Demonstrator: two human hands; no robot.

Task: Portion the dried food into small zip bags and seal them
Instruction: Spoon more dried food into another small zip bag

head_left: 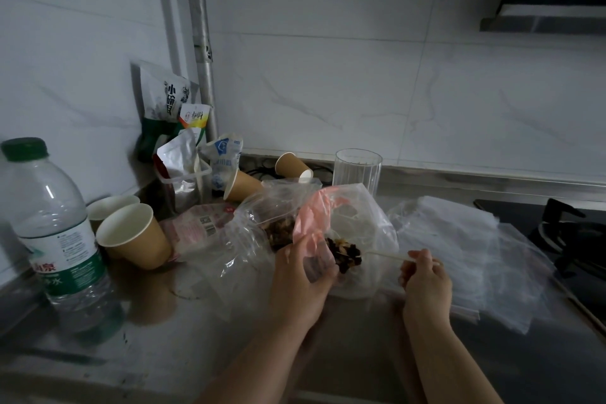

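Left hand (300,275) cupping small zip bag (323,259) — dried food (347,254) inside, right hand (424,275) pinching thin stick (387,255)

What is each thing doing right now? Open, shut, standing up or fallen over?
Water bottle: upright, green cap on.
Glass: upright, looks empty.
Front paper cup: tipped, empty.
Back paper cups: lying on their sides.
Small zip bag: unsealed, dried food inside.
Left hand: gripping the small zip bag.
Right hand: pinching the bag's zip strip.
Spare bags: flat, empty.
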